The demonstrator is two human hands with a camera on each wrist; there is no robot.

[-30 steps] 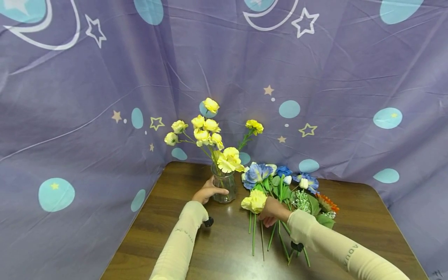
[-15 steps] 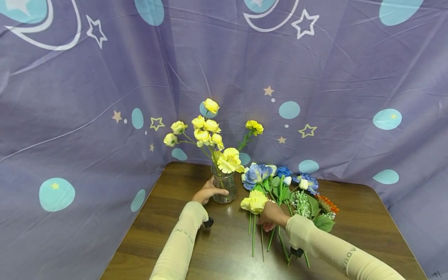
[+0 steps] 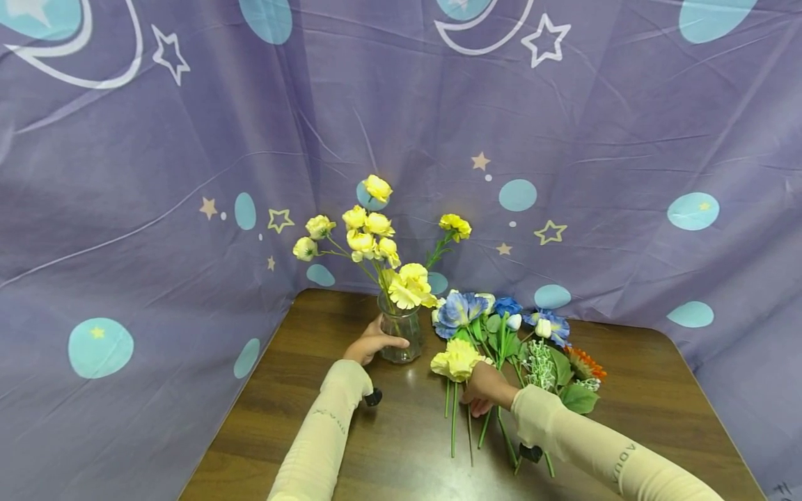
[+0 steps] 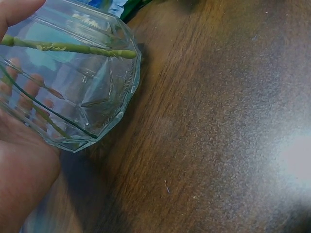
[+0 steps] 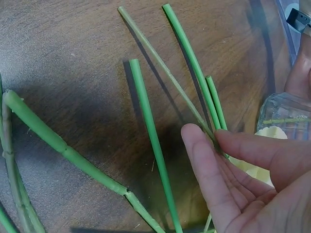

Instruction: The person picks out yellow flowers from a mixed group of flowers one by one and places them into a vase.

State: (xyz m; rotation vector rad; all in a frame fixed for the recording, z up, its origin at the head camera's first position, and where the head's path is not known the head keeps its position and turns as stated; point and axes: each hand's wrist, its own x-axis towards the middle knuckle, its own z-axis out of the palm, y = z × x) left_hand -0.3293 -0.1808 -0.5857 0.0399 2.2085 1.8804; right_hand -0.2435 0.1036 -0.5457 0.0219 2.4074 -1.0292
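A clear glass vase [image 3: 401,337] stands upright on the table, holding several yellow flowers [image 3: 370,233]. My left hand [image 3: 376,341] grips it from the left, its thumb across the front; through the glass [image 4: 92,92] the other fingers and green stems show in the left wrist view. My right hand [image 3: 487,386] is over the pile of loose flowers, beside a pale yellow bloom [image 3: 457,360]. In the right wrist view, the thumb and forefinger of that hand [image 5: 248,189] pinch a thin brownish-green stem [image 5: 165,70]. Which bloom this stem belongs to is hidden.
Blue flowers [image 3: 460,313], white buds [image 3: 544,328], an orange flower [image 3: 585,363] and green leaves [image 3: 579,399] lie right of the vase on the wooden table [image 3: 651,417]. Several stems [image 3: 506,435] point toward the front edge. A purple patterned curtain [image 3: 401,125] hangs behind.
The right hand has shifted very slightly left at the stems, and the pale yellow bloom beside it moved a touch. The left hand and vase stay put.
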